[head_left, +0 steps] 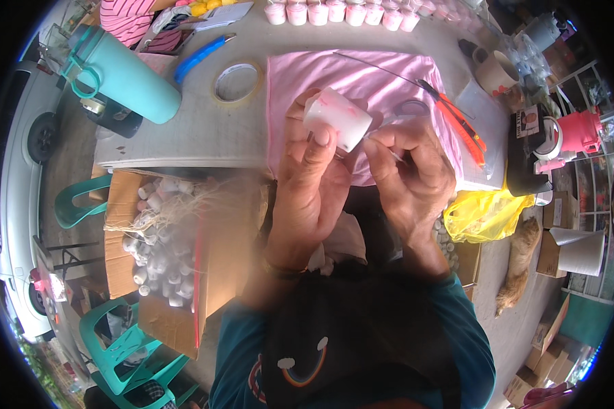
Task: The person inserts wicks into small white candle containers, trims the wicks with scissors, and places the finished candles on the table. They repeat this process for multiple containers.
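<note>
My left hand (307, 180) is wrapped round a white candle (341, 121) with pink marks, tilted on its side above a pink cloth (286, 75). Close to the candle's right end, the thumb and fingers of my right hand (413, 160) pinch a thin white strand that looks like a wick (397, 157). Whether that strand joins the candle is hard to make out. On the cloth's right side lie an orange utility knife (460, 126) and a long thin metal rod (375, 66). A clear round piece (411, 108) rests just beyond my right hand.
Rows of pink-and-white candles (335, 11) line the table's far side. At left are a tape roll (237, 83), a blue cutter (199, 60) and a teal tumbler (126, 76). A cardboard box (170, 324) holds many white pieces. A yellow bag (488, 215) hangs right; a furry animal (520, 266) lies beyond.
</note>
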The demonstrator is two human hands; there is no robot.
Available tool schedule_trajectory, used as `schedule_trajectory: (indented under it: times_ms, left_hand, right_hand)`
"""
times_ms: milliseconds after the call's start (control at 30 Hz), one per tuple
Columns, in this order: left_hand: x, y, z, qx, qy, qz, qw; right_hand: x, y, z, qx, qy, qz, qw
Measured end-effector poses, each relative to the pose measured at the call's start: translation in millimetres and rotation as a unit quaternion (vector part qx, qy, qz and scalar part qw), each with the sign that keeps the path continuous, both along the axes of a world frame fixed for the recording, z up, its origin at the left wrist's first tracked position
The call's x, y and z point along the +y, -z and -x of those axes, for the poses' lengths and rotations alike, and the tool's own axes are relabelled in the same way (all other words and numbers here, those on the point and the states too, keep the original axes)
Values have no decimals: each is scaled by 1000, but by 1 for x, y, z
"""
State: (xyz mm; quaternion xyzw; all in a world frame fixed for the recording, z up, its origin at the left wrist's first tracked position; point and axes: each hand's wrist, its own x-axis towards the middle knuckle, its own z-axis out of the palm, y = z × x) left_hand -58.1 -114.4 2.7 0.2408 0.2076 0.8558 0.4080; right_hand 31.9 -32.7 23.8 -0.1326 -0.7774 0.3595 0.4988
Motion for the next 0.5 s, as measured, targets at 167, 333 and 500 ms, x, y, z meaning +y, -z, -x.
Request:
schedule_trajectory:
  times_ms: [167, 333, 500]
  left_hand:
    - [-1, 1, -1, 26, -22, 34, 999]
    - [-3, -3, -2, -24, -30, 18, 999]
    - [-2, -6, 0, 8, -63, 29, 998]
  right_hand:
    - [-2, 5, 3, 28, -28, 48, 998]
    - [1, 4, -1, -1, -51, 24, 998]
    - [3, 7, -3, 14, -95, 82, 992]
